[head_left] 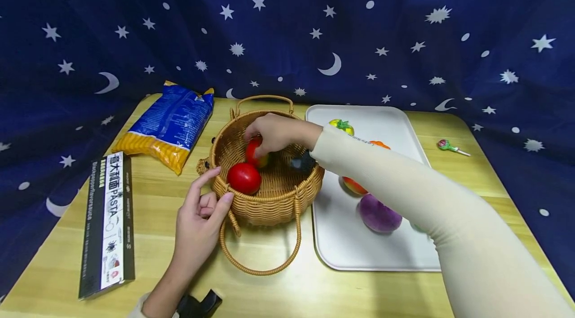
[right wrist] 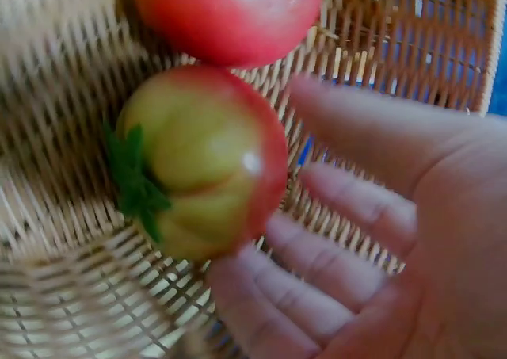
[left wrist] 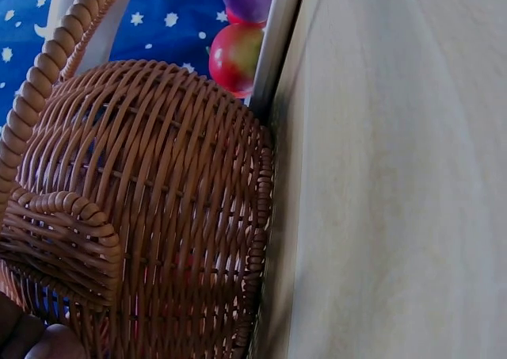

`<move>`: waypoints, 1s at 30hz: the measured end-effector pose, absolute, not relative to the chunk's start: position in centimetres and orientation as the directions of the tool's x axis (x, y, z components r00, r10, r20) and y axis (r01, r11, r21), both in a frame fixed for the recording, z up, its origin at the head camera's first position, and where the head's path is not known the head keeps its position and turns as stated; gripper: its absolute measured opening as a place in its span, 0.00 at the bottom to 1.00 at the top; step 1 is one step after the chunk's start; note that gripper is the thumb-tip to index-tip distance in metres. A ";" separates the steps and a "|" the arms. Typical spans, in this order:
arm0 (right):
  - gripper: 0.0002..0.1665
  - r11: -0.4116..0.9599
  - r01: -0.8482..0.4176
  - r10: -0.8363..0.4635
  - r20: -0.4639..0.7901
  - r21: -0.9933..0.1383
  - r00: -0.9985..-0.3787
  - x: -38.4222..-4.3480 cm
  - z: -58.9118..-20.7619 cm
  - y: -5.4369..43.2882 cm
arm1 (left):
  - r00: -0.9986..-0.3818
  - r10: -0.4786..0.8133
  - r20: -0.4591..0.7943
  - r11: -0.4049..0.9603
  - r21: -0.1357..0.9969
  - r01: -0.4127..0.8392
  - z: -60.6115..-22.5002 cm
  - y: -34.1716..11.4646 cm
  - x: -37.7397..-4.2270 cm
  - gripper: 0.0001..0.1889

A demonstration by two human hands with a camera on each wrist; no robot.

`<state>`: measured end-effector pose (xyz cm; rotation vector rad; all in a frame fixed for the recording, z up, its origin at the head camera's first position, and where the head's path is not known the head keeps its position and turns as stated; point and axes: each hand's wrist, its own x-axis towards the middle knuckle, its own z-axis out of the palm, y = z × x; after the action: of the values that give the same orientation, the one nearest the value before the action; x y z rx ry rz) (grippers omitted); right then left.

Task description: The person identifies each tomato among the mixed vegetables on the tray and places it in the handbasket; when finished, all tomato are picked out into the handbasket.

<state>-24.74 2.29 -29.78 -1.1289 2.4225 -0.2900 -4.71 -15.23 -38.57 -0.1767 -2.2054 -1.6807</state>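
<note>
My left hand point(head_left: 199, 218) holds the near-left rim of a round wicker basket point(head_left: 265, 213), thumb and index finger at the edge. In the left wrist view only its fingertips point(left wrist: 47, 339) show, beside the basket's woven wall point(left wrist: 174, 185). My right hand point(head_left: 280, 133) reaches inside the basket. Its fingers touch a red-and-yellow toy tomato with a green leafy top point(right wrist: 202, 165), while the thumb stands apart from it, as the right wrist view shows. A plain red round toy fruit point(head_left: 244, 178) lies against that tomato in the basket.
Right of the basket a white tray point(head_left: 332, 253) carries a purple toy vegetable point(head_left: 379, 214), a yellow one point(head_left: 342, 127) and others partly behind my right sleeve. A lollipop point(head_left: 451, 147) lies far right. At left are a blue-and-yellow bag point(head_left: 168, 123) and a pasta box point(head_left: 108, 223).
</note>
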 end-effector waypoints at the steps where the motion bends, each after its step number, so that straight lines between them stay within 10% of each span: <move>1: 0.30 0.642 -0.677 -0.767 -0.307 -0.360 -0.564 -24.5 -29.7 2.2 | -0.928 -0.116 0.354 0.281 0.908 0.311 -38.6 -15.2 -4.7 0.28; 17: 0.25 0.431 -0.690 -0.829 0.046 -0.582 -0.557 -19.8 -21.6 5.6 | -0.928 -0.118 0.353 0.266 0.912 0.313 -38.5 -15.2 -4.6 0.28; 30: 0.25 0.178 -0.507 -0.531 0.352 -0.843 -0.771 -12.8 -19.5 15.1 | -0.910 -0.114 0.399 0.279 0.892 0.356 -38.6 -15.0 -4.5 0.29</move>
<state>-12.83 15.06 -19.49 -1.0552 2.3949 -1.6993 -4.49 -14.99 -38.62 -0.2182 -2.1689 -1.6669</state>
